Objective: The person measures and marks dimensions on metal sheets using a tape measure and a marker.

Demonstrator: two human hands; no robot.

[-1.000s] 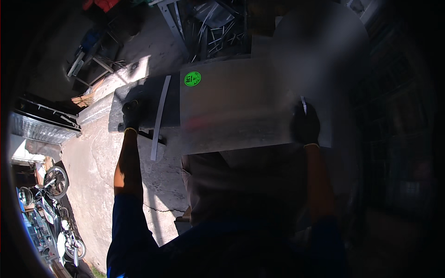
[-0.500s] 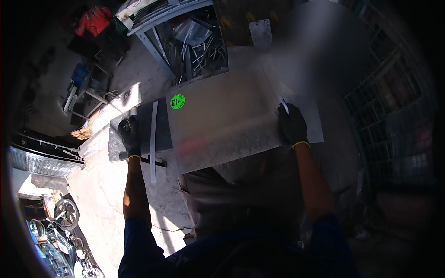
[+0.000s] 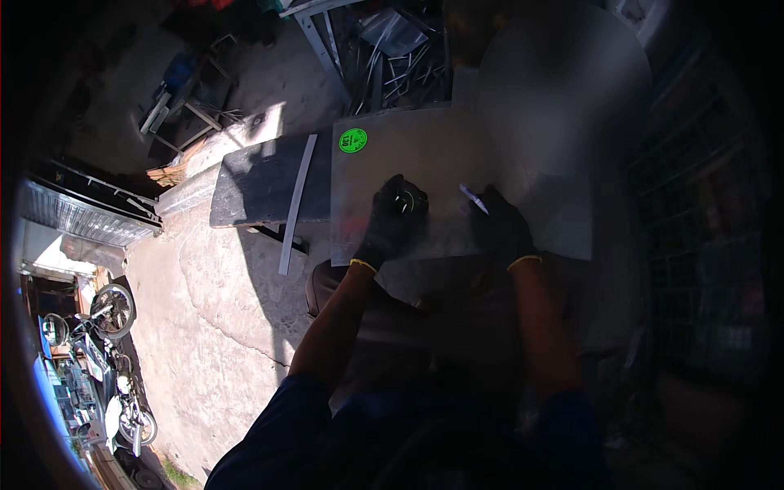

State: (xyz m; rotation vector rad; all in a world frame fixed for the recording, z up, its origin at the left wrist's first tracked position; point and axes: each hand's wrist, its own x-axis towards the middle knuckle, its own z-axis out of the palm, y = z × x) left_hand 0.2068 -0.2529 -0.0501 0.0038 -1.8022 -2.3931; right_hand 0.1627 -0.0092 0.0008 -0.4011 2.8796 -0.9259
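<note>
A large grey metal sheet [image 3: 457, 163] with a round green sticker [image 3: 353, 140] at its far left corner lies across a dark bench [image 3: 253, 184]. My left hand [image 3: 392, 220], in a black glove, presses down on the sheet with a small round metal object under its fingers. My right hand [image 3: 498, 229], also gloved in black, holds a thin marker [image 3: 474, 198] with its tip on the sheet. A long flat metal strip [image 3: 296, 204] lies on the bench to the left of the sheet.
Cracked concrete floor [image 3: 212, 327] spreads at the left. Scrap metal rods and frames [image 3: 384, 57] pile up behind the bench. Motorcycles [image 3: 106, 384] stand at the far left. A metal grille [image 3: 702, 204] runs along the right.
My left hand has moved from the bench's left end onto the middle of the sheet. My right hand with the marker has shifted left and nearer to me.
</note>
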